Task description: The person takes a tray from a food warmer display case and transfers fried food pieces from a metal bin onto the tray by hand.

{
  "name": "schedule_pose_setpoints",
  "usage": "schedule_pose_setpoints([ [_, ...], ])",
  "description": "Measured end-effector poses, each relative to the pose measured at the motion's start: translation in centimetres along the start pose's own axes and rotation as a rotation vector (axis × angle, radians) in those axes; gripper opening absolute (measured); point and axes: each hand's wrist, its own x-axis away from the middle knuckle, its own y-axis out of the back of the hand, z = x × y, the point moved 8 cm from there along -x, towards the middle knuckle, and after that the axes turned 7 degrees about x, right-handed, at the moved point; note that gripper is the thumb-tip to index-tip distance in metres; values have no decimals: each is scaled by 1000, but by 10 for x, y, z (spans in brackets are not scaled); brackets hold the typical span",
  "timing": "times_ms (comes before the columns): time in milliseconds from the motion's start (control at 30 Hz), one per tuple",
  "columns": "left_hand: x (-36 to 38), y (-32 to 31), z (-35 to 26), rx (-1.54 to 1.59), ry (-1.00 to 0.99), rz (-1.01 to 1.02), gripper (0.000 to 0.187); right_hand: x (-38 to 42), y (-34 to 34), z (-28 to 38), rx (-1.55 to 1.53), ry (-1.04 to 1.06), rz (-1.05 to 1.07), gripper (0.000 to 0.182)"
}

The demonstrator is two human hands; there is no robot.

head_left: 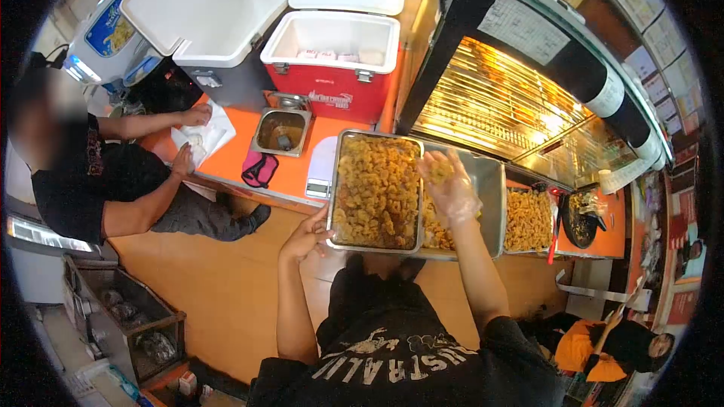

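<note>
Nearest: the person's two forearms, reaching forward from black sleeves. The left rises almost straight; the right slants up and inward.

Left hand (305,238): at the near left corner of a steel tray (375,249), fingers spread, thumb side against the rim; the grip is on that corner.

Right hand (451,190): raised over the tray's right side, palm showing and fingers extended, loosely opened; yellowish bits lie in it. Its surface looks pale and shiny; whether by a thin cover or a coating, cannot tell.

Steel tray: between the hands, holding a broad layer of browned, lumpy food pieces (377,190), with the base showing at the near right.

Deep steel container (492,215): partly behind the tray and right hand, with more pieces inside.

Second tray of pieces (528,218): to its right. Beyond that, a black bowl (579,232) on the orange counter (612,245).

White scale (323,162): just left of the steel tray. Then a pink-and-black item (259,170) and a small steel pan (283,133).

Co-worker (64,158): at left, both hands at white paper (207,134) on the counter.

Second person, in orange (592,350): at lower right.

Rear: a red cooler (332,89) and a grey cooler (219,75), lids raised; at right, a lit display cabinet (513,102) with wire racks.
</note>
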Motion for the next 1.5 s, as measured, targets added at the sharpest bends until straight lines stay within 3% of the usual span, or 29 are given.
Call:
schedule_pose_setpoints([
  [100,-3,4,4,-21,-24,-11,81,-24,-25,-5,391,182,79,38],
  [133,-3,6,6,-26,-31,-15,81,-26,-42,-8,386,186,87,38],
  [200,-3,5,5,-14,-29,11,81,-25,-72,-11,1244,254,-87,49],
  [233,-1,3,3,-20,-14,-3,82,-20,-78,-10,1240,258,-85,49],
  [267,-3,4,1,-27,-22,-5,82,-13,-106,-25,1720,356,225,53],
  [333,-4,7,8,3,-36,-5,83,-7,-113,-55,2180,452,572,57],
  [467,-9,13,18,34,-61,19,84,-25,-92,-57,2164,433,528,59],
  [533,-5,9,9,22,-62,19,85,-7,-109,-34,1995,638,509,60],
  [600,0,2,3,15,-58,25,85,2,-102,-16,1922,547,406,63],
  [667,0,3,2,27,-50,8,85,-3,-70,13,1497,457,286,64],
  [700,-3,6,7,31,-49,19,84,-12,-35,29,1484,526,185,59],
  [733,-2,4,6,36,-42,37,84,10,-37,45,1217,470,139,52],
  [767,-1,4,4,25,-37,19,84,14,-20,65,1256,481,67,53],
  [833,-5,9,9,31,-24,-8,83,8,41,96,1638,415,-84,58],
  [900,-9,12,16,46,-45,-11,83,1,105,109,2079,199,-126,62],
  [1000,-8,11,13,43,-37,-28,84,7,177,91,2456,-195,15,71],
  [1133,-7,11,14,72,-27,-38,85,-19,228,48,2702,-336,271,84],
  [1167,-7,13,15,59,-23,-52,84,-27,237,41,2736,-335,306,87],
  [1267,-5,9,9,38,-30,-67,83,-3,185,48,2578,-368,-24,104],
  [1300,-4,7,6,35,-44,-66,82,-8,196,47,2556,-289,-72,110],
  [1333,-4,9,6,33,-41,-69,82,-16,208,44,2553,-291,-69,110],
  [1400,-5,9,9,56,-29,-59,81,-29,222,28,2596,-335,148,112],
  [1433,-6,11,10,58,-27,-62,81,-21,210,27,2597,-338,153,112],
  [1500,-6,13,13,31,-20,-64,81,5,147,40,2431,-150,-23,117],
])
